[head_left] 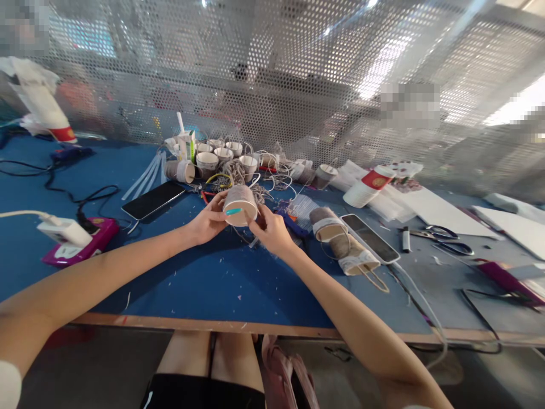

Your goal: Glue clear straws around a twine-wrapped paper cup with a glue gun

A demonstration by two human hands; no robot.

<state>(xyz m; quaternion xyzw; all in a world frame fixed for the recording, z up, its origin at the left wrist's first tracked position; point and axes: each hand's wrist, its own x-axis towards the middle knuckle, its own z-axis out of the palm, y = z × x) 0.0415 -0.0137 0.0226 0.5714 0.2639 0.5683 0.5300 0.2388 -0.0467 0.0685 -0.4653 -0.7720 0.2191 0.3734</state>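
Observation:
A paper cup wrapped in greyish cord is held up over the table, tilted so that one round end faces me. My left hand grips its left side, thumb against the round end, where a small teal strip shows; I cannot tell what this strip is. The fingers of my right hand are closed on the cup's right edge. Just behind lies a tangle of grey cord. Several cord-wrapped cups stand at the back, with a lying one at their left.
A black phone and a purple power strip lie to the left. On the right are two cord-wrapped cups, a white phone, a red-and-white cup and scissors. A perforated metal screen stands behind.

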